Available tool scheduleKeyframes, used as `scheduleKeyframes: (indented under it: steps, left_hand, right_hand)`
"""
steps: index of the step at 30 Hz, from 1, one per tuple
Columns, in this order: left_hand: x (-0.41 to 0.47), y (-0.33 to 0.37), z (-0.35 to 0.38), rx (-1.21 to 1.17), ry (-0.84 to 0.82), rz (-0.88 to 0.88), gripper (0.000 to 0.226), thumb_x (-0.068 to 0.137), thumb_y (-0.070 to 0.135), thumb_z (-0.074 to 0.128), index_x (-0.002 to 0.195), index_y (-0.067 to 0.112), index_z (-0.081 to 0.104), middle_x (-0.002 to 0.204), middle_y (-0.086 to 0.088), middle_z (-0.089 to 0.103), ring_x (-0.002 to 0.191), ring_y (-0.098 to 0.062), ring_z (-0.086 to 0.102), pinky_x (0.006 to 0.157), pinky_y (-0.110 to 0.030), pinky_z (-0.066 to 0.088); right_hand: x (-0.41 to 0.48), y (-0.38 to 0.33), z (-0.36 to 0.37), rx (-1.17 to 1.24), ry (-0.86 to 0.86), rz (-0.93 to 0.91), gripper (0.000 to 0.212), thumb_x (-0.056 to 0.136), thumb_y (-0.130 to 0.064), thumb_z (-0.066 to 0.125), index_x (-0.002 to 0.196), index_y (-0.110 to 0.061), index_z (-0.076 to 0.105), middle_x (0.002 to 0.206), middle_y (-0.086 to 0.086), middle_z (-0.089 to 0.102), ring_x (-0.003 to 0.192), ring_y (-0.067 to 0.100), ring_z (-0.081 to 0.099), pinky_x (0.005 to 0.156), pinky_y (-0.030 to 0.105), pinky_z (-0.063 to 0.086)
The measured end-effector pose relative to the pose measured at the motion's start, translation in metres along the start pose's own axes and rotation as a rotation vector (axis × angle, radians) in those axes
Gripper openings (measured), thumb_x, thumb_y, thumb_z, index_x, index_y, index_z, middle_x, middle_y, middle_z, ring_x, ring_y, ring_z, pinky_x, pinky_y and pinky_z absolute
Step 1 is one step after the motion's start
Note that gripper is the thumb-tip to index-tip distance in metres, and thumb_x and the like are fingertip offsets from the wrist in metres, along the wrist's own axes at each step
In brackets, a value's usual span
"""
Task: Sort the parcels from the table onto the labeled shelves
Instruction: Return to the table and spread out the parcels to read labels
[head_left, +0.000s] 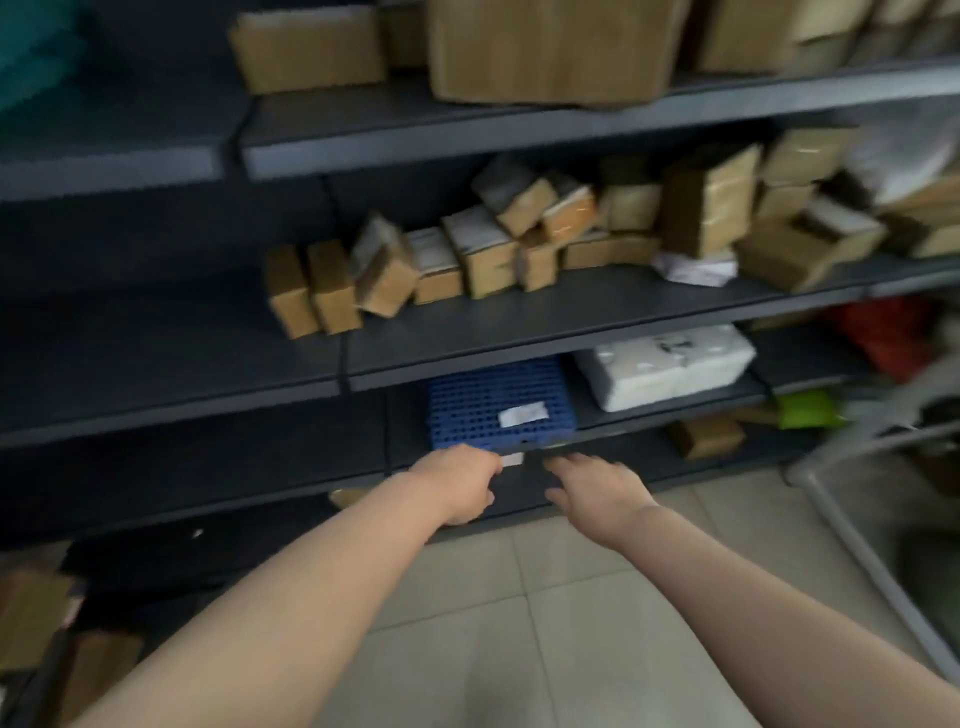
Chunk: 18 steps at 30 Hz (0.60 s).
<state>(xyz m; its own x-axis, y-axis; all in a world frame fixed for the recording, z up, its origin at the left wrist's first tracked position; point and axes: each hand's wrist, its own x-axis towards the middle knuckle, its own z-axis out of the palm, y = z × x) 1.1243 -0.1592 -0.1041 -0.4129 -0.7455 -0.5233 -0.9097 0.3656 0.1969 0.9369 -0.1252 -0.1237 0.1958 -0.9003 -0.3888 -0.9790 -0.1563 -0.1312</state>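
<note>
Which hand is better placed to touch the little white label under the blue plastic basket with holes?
Left. The left hand sits right beside the small white paper label below the blue perforated plastic basket. The right hand hovers open, farther off to the side.

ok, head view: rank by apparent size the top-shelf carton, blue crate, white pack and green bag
1. top-shelf carton, largest even though the frame edge crops it
2-3. blue crate and white pack look alike; the crate is partly hidden, so unranked
4. green bag, smallest
</note>
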Motion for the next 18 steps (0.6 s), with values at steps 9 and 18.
scheduleKeyframes:
  steps: [9,18]
  left_hand:
    - [0.097,0.252,-0.043,0.115,-0.001,0.277,0.045,0.096,0.027,0.052,0.141,0.028,0.044,0.139,-0.006,0.049,0.122,-0.027,0.052,0.097,-0.038,0.046]
    - [0.161,0.462,-0.064,0.217,0.046,0.498,0.044,0.097,0.033,0.053,0.140,0.027,0.045,0.135,-0.007,0.053,0.119,-0.029,0.054,0.096,-0.042,0.048]
  right_hand:
    - [-0.124,0.238,-0.018,0.153,0.116,0.405,0.044,0.102,-0.041,0.036,0.143,-0.025,0.039,0.135,0.003,0.050,0.123,0.026,0.050,0.097,0.040,0.042]
    - [-0.224,0.394,-0.020,0.192,0.278,0.736,0.036,0.100,-0.041,0.037,0.128,-0.023,0.049,0.126,0.001,0.056,0.116,0.027,0.055,0.087,0.038,0.044]
